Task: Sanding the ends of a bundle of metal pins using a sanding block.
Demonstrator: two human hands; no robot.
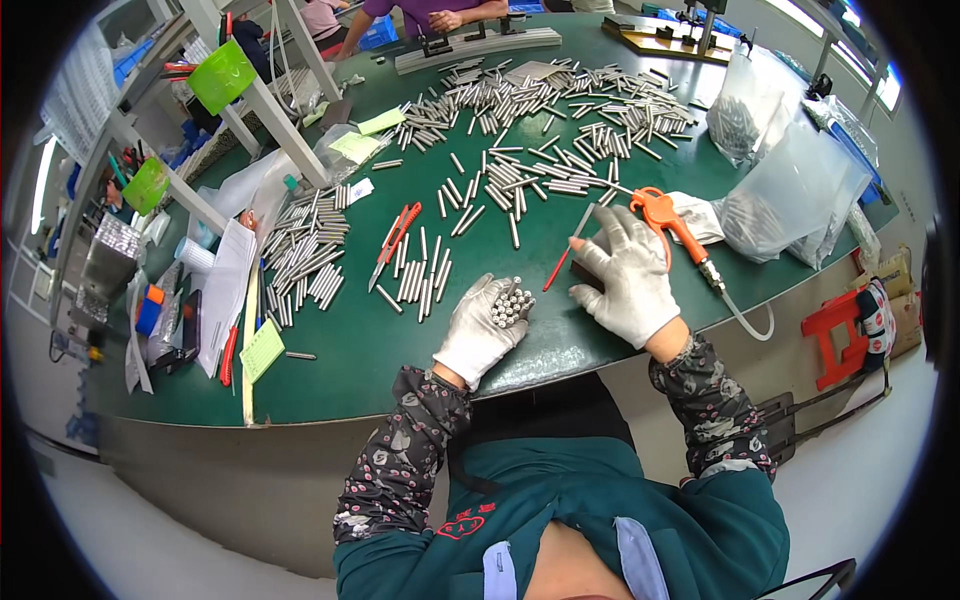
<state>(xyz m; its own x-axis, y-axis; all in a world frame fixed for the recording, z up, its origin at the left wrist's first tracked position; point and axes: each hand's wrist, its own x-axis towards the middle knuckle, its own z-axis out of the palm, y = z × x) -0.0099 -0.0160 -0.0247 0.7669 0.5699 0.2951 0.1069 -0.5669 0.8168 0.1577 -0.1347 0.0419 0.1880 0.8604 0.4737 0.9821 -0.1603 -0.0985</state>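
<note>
My left hand (482,328), in a white glove, is closed round a bundle of steel pins (512,303), their round ends facing up. On the right, my gloved right hand (632,280) hovers over or rests on the table with its fingers apart; no held thing shows. Just left of it lies a thin red-handled tool (556,268) with a slim metal tip. A dark edge of something shows under the right fingers, mostly hidden. Beside that hand lies an orange air blow gun (672,222) on a hose. Loose steel pins (425,275) lie close to my left hand.
Many pins (560,100) spread over the green table (400,365), with another heap (305,240) at left. An orange utility knife (394,245) lies between. Plastic bags of pins (765,205) stand at right. Shelf posts (290,130) rise at left; a person (425,15) sits opposite.
</note>
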